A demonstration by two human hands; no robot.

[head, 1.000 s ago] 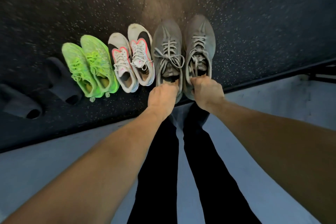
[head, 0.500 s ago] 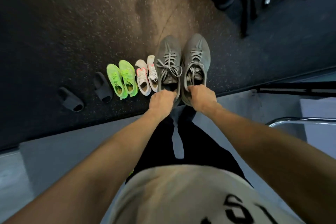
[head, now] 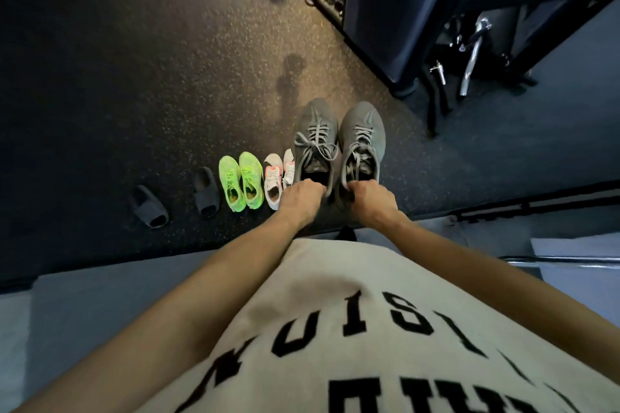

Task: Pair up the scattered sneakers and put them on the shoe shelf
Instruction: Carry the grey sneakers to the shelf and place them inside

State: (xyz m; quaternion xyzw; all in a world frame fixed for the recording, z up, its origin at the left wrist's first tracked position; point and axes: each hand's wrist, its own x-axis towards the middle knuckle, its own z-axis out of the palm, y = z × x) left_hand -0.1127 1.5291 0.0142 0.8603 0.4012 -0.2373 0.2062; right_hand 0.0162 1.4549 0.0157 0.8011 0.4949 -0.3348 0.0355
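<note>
The left hand (head: 303,199) grips the heel of the left grey sneaker (head: 315,141) and the right hand (head: 367,203) the heel of the right grey sneaker (head: 360,144), fingers curled over the collars, toes pointing far. Just left lie the white pair (head: 276,178), green pair (head: 240,179) and two slides (head: 206,193); the floor (head: 151,77) lies open beyond, a gym frame (head: 385,10) far right. Both arms reach forward, nearly straight.
</note>
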